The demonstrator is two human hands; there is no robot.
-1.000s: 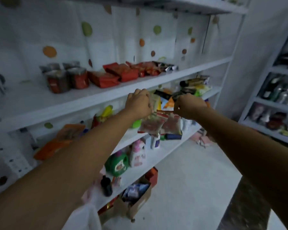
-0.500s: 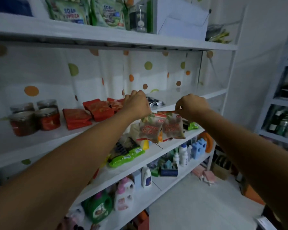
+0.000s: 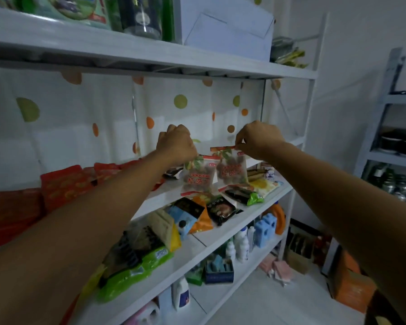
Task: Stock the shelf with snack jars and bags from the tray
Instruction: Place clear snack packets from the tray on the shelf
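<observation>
Two clear plastic snack bags with red lettering, the left bag (image 3: 198, 177) and the right bag (image 3: 231, 170), hang side by side at the front of the white middle shelf board (image 3: 167, 190). Each is held by its top seam so it dangles upright, probably to be set down to the right of the flat red foil packets (image 3: 66, 184). The left hand (image 3: 176, 146) is curled over the left bag's top, with its fingertips hidden behind the knuckles. The right hand (image 3: 259, 139) pinches the right bag's red top strip between thumb and forefinger. Neither bag appears to rest on the board yet, and their edges look to overlap.
</observation>
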